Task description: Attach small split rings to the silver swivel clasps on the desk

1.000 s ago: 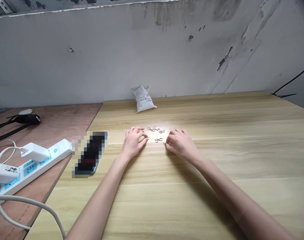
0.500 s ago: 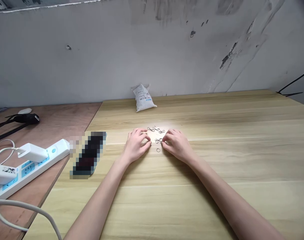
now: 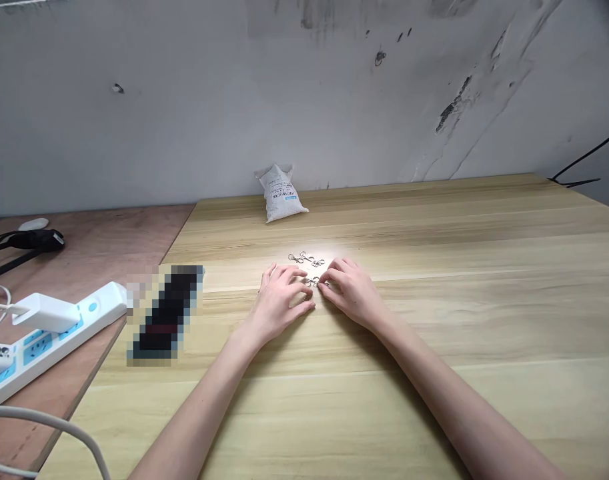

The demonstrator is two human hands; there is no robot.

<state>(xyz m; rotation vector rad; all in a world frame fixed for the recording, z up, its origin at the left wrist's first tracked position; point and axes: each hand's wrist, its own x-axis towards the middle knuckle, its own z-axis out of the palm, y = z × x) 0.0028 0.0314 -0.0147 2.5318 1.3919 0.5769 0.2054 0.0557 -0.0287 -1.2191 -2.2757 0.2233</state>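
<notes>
Silver key-ring clasps (image 3: pixel 304 259) between two hands

On the pale wooden table (image 3: pixel 449 320), one clasp (image 3: pixel 311 282) lies between the left hand (image 3: pixel 283 301) and right hand (image 3: pixel 351 293), the others just beyond. The curled fingers (image 3: pixel 335 270) nearly meet there; whether they grip it, one cannot tell. A white sack (image 3: pixel 279 193) stands farther back.

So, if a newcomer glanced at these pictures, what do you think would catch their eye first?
The left hand and the right hand come first, close together on the pale wooden table at a small cluster of silver metal rings and clasps. Behind them, at the table's far edge, sits a white printed pouch. At lower left, a white power strip with blue panels lies on a reddish plywood board.
</notes>
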